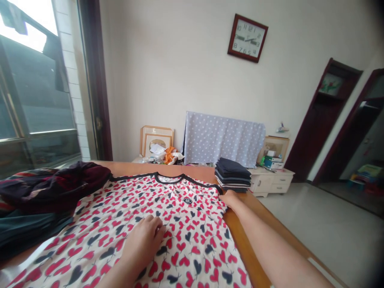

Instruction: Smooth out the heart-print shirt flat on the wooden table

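Observation:
A white T-shirt [183,224] printed with red and dark hearts lies spread across the wooden table, its black-trimmed neckline toward the far edge. An oval badge sits on its chest. My left hand [147,236] rests on the middle of the shirt, palm down, with its fingers loosely bent and nothing visible held. At the black-edged sleeve on the right, my right hand [229,198] is closed on the cloth; its fingertips are partly hidden. Just beyond that hand stands a stack of folded dark clothes [233,175].
Rumpled dark clothing [57,186] and a teal garment [30,232] lie at the table's left. Past the table [258,224] are a polka-dot cloth [222,138] over a large object, a white cabinet [274,182] and picture frames [157,138]. A window [39,88] is on the left.

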